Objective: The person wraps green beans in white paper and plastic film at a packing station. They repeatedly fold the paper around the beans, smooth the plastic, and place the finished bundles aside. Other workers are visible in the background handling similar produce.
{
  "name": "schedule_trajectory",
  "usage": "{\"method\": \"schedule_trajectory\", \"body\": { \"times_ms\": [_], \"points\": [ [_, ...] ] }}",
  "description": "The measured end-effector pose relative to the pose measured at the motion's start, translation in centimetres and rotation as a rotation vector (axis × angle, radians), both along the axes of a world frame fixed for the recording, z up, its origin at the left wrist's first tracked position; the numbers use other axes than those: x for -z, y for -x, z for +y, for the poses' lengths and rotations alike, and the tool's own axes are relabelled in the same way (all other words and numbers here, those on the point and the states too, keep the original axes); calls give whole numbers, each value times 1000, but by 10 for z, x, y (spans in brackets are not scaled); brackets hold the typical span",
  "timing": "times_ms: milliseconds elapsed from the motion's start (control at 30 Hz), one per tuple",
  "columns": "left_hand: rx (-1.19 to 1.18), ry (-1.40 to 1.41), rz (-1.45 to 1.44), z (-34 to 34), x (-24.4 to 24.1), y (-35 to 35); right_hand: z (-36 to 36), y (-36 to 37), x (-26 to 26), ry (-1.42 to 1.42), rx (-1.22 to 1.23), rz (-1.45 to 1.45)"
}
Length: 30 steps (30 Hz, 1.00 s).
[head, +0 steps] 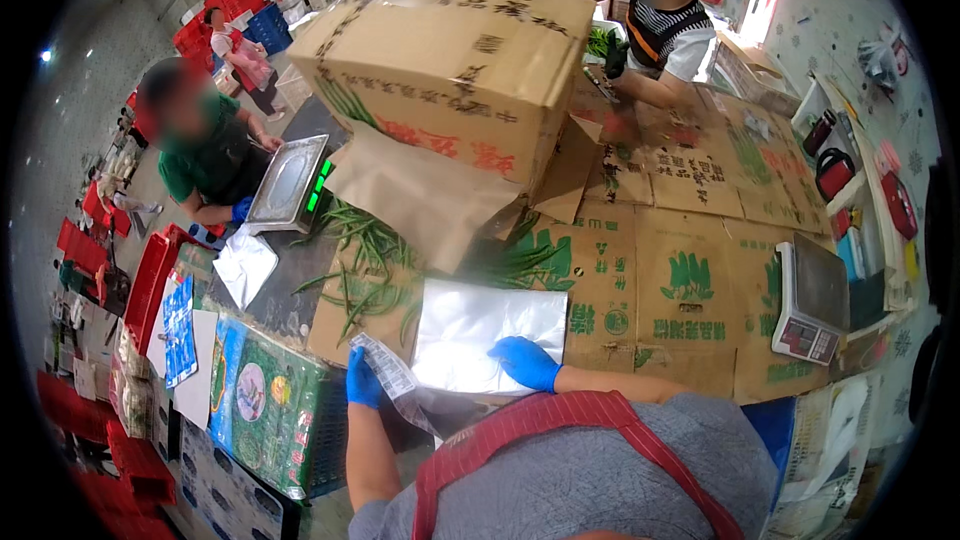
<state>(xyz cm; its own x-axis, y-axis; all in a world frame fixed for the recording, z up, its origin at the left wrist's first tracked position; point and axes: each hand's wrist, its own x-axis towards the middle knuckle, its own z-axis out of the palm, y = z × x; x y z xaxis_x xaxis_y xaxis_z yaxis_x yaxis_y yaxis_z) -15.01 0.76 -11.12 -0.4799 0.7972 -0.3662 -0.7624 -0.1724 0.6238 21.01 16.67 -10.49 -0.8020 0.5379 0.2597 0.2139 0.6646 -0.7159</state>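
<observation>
My left hand (363, 381), in a blue glove, grips a strip of printed labels (382, 364) that curls down towards my apron. My right hand (527, 364), gloved in blue too, rests on a flat stack of white plastic bags (480, 311), fingers pointing left; nothing shows in its grasp. The stack lies on the cardboard-covered table (675, 300) in front of me. Loose green beans (367, 262) spread beyond its left corner. More beans (525, 259) lie at the mouth of a large tipped carton (450, 105), partly hidden by its brown paper lining (431, 199).
A digital scale (814, 300) stands at the right; another scale (289, 180), tilted in view, is at the left beside a person (199, 142). Across the table another person (667, 22) wears dark gloves. A white crumpled bag (246, 264) and red crates (150, 292) are at the left.
</observation>
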Motion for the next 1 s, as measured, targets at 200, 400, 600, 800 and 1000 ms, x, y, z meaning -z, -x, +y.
{"method": "schedule_trajectory", "body": {
  "times_ms": [200, 400, 600, 800, 1000],
  "points": [
    [-54, 64, -24, -4, -3, -12, -1, -2, -3, -53, -11, 8],
    [-79, 43, 9, -6, 17, -9, -3, -2, -2, -24, -16, -17],
    [-61, 26, -14, -2, 3, -18, -2, -5, -6, -17, -24, -15],
    [-64, 25, 14, -5, 13, -11, -2, -3, -5, -10, -19, -5],
    [-101, 91, -19, -5, -2, -19, -3, -1, -7, 5, -20, 3]
  ]
}}
